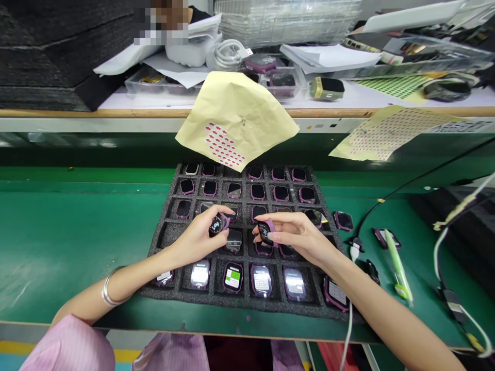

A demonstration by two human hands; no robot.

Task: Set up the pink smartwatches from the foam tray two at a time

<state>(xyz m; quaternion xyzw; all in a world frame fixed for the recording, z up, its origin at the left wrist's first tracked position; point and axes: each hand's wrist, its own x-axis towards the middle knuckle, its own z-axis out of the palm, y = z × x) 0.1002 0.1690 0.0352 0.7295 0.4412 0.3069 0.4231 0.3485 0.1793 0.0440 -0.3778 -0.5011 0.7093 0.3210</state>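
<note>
My left hand [204, 229] is closed around a purple smartwatch body [217, 225] with a lit dark screen, held above the tray's middle. A second purple smartwatch body [265, 233], its screen also lit, is pinched in my right hand [296, 231] a little to the right. Below both hands lies a black foam tray [170, 234] with rows of square compartments, most holding purple watch bodies. Along the front row several screens glow, one watch [233, 277] showing green and white. The rows behind have dark screens. My hands and forearms hide some compartments.
On the green bench [77, 232] to the right lie a loose watch [343, 220], a light green pen [398, 265] and cables [355, 250]. Yellow sticker sheets [240, 113] hang from the shelf edge over the tray's back. Papers and plastic trays crowd the shelf.
</note>
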